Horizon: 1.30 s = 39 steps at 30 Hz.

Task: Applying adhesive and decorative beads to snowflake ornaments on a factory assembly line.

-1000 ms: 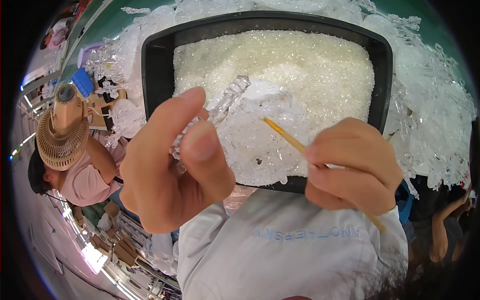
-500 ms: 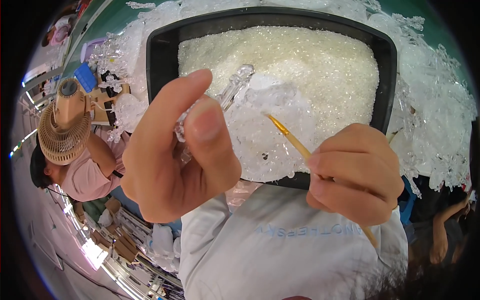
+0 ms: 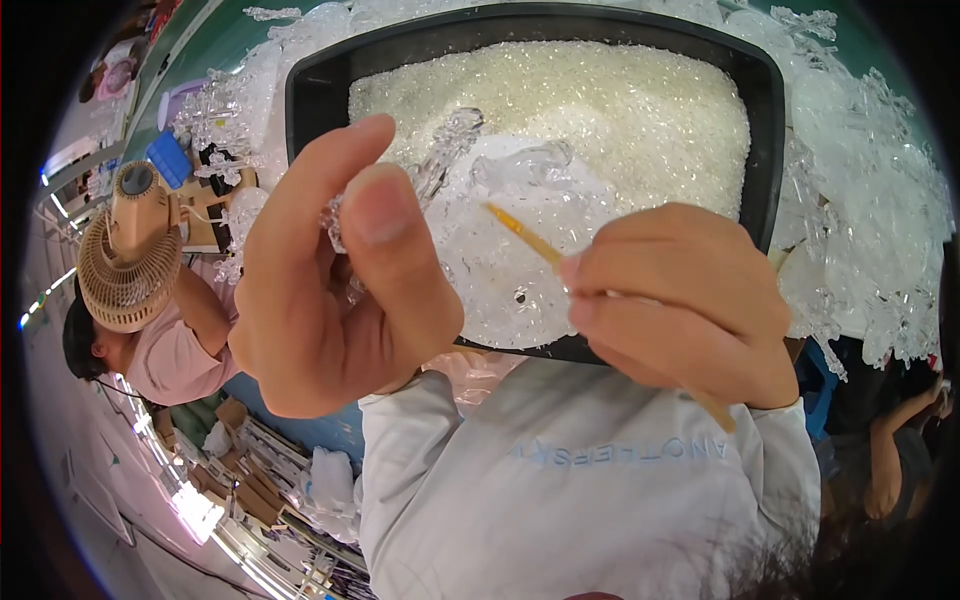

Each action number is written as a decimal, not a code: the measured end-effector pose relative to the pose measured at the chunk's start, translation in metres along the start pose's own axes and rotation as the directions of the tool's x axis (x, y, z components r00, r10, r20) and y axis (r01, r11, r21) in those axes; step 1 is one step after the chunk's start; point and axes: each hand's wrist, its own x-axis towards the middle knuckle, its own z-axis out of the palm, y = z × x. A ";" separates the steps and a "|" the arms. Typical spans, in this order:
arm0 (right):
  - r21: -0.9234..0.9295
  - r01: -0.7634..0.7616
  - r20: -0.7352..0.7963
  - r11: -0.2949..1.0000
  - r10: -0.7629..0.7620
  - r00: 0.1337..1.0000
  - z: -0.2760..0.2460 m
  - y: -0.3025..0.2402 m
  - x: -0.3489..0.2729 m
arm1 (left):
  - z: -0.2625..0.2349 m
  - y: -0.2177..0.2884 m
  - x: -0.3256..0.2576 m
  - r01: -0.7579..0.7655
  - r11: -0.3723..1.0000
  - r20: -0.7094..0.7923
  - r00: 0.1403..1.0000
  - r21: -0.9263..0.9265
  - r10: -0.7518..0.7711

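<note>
- At the far left, a person in a pink top (image 3: 165,362) sat beside a tan fan (image 3: 125,255).
- Left hand (image 3: 335,280) pinched a clear plastic piece (image 3: 440,160) between thumb and fingers, above the black tray (image 3: 310,100).
- Clear beads (image 3: 600,110) filled that tray.
- Right hand (image 3: 685,305) gripped a thin yellow stick (image 3: 525,235), its tip pointing toward the piece.
- More clear pieces (image 3: 860,200) lay heaped on the surface at right.

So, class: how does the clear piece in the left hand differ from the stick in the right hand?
The clear piece is see-through and knobbly; the stick is solid yellow-orange and smooth. The piece is pinched between the left hand's thumb and fingers; the right hand grips the stick like a pen. Both are held over the black tray.
</note>
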 end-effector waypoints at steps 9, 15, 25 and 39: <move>0.028 -0.047 -0.050 0.999 0.048 0.998 -0.008 -0.004 -0.002 | -0.001 -0.002 0.001 -0.040 0.999 -0.016 0.999 0.005 0.040; 0.043 -0.006 -0.184 0.999 0.014 0.983 -0.005 -0.002 -0.002 | -0.004 -0.007 0.001 -0.091 0.995 -0.018 0.996 0.027 0.092; 0.039 -0.141 -0.099 0.989 0.144 0.985 -0.013 -0.009 0.000 | -0.004 -0.009 0.004 -0.182 0.983 -0.040 0.982 0.026 0.183; -0.046 -0.204 -0.295 0.978 0.182 0.938 -0.039 -0.028 0.023 | -0.008 -0.019 0.013 -0.280 0.947 -0.018 0.958 0.156 0.286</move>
